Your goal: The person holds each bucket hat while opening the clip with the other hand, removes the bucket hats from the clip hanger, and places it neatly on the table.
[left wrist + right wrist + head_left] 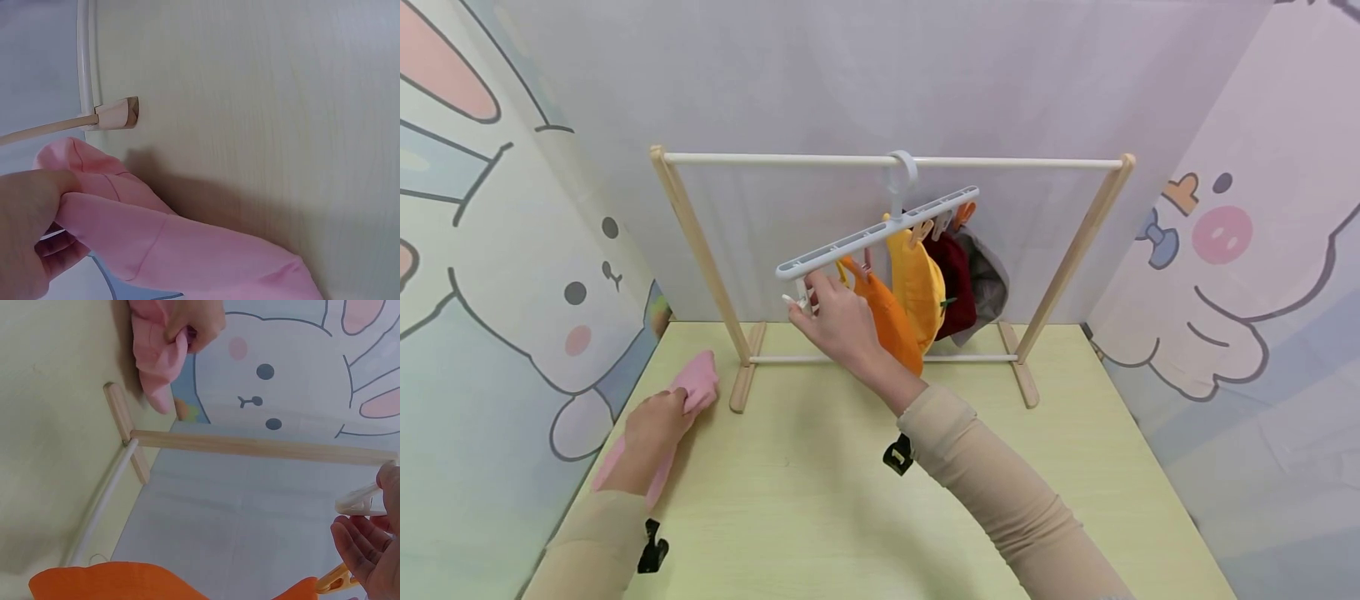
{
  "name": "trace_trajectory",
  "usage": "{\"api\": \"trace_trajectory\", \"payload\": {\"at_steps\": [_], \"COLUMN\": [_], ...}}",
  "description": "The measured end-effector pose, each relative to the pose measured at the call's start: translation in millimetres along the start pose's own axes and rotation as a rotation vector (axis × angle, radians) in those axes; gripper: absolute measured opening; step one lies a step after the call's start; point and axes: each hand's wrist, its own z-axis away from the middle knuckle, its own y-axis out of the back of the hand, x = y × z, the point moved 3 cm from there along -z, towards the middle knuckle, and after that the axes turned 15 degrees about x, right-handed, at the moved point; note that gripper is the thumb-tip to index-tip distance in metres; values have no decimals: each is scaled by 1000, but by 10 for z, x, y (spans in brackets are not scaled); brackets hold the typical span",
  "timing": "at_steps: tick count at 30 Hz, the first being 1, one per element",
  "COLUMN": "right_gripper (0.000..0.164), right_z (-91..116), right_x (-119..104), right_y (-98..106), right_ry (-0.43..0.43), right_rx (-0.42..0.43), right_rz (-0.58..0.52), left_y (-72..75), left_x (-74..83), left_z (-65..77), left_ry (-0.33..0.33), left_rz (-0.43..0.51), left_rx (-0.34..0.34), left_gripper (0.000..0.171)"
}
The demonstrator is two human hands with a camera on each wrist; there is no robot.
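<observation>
My left hand (657, 425) grips a pink cloth item (698, 379) at the table's left side; in the left wrist view the pink cloth (206, 253) hangs in folds from the fingers. My right hand (842, 321) pinches a white clothespin (357, 505) under the near left end of a grey clip hanger (850, 242). The hanger hooks over the rack's top rail and slants. From its other clips hang an orange cloth item (891, 321), a yellow one (917, 283), a dark red one (955, 279) and a grey one (988, 287).
The drying rack has a white top rail (775, 158), wooden posts (1071, 258) and a white bottom rail (970, 358). It stands at the back of a pale wooden table (820, 500). Cloth walls with cartoon animals (535, 250) enclose the sides and back.
</observation>
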Motion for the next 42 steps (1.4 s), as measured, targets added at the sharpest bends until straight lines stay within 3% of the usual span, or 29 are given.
{"api": "trace_trajectory", "payload": {"at_steps": [5, 12, 21, 32, 42], "right_gripper": [26, 26, 26, 26, 27], "right_z": [3, 3, 9, 8, 7], "right_x": [2, 4, 3, -4, -2], "right_y": [-2, -12, -7, 9, 19], "right_ry": [-4, -10, -4, -10, 0], "right_rx": [8, 12, 24, 10, 6], "right_rz": [-6, -13, -24, -21, -12], "left_y": [-104, -217, -309, -307, -326], "left_x": [-5, 29, 125, 229, 251], "left_z": [63, 158, 192, 197, 215], "left_ry": [-18, 16, 10, 59, 68], "left_rz": [-8, -4, 7, 31, 117], "left_rx": [-23, -82, -54, -95, -141], "left_gripper": [21, 23, 32, 26, 18]}}
